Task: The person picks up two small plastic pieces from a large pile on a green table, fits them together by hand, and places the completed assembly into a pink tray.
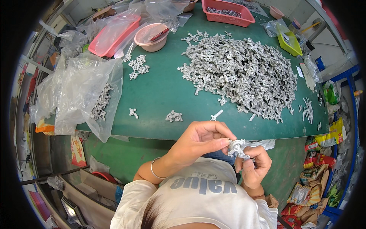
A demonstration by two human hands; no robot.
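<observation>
Just off the table's near edge, both my hands hold a small silvery cast metal part with several curved arms (238, 148). My left hand (202, 138) pinches its left side between thumb and fingers. My right hand (254, 163) is closed round its lower right end, and the fingers hide some of it. Beyond my hands, a big heap of similar metal parts (240, 72) covers the right half of the table. A short pale rod-shaped piece (217, 115), a small group of parts (174, 116) and a single part (133, 113) lie nearer me.
A clear plastic bag (82, 87) with metal parts lies at the left of the green table (152, 95). Behind it stand a pink tray (114, 36) and a round pink basin (143, 40). Another pink tray (228, 19) and a yellow-green tray (289, 42) stand at the back.
</observation>
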